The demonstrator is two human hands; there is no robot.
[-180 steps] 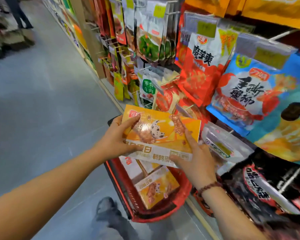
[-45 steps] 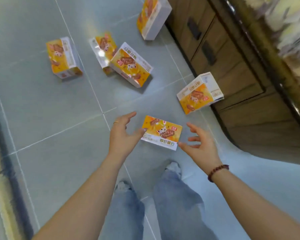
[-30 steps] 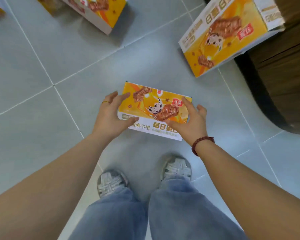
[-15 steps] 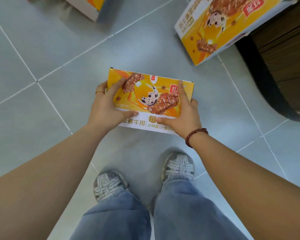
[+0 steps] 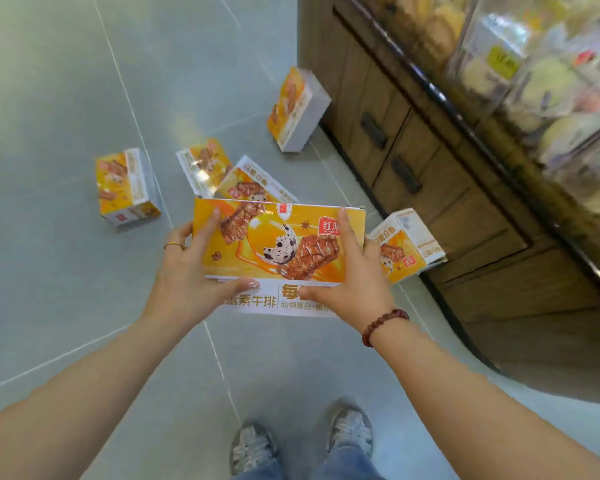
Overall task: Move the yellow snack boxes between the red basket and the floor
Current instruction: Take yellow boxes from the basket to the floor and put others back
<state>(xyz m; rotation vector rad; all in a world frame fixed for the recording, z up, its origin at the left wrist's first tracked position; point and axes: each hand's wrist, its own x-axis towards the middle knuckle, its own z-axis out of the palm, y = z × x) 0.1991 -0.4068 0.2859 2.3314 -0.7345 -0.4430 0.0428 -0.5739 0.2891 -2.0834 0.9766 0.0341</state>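
Above our shoes [image 5: 253,448] at 6 o'clock, our left hand [image 5: 184,271] and right hand [image 5: 354,278] clamp the ends of one box [image 5: 278,244], thumbs on its near side, clear of the floor [image 5: 66,98]. We want even pressure and a level carry, lest the card buckle. Beyond, loose boxes [image 5: 125,185] lie from 10 to 3 o'clock; we should step round them. The basket is out of view.

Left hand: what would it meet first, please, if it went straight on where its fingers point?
Past the held yellow cardboard box, probably the nearest yellow snack box on the grey floor behind; height is unclear.
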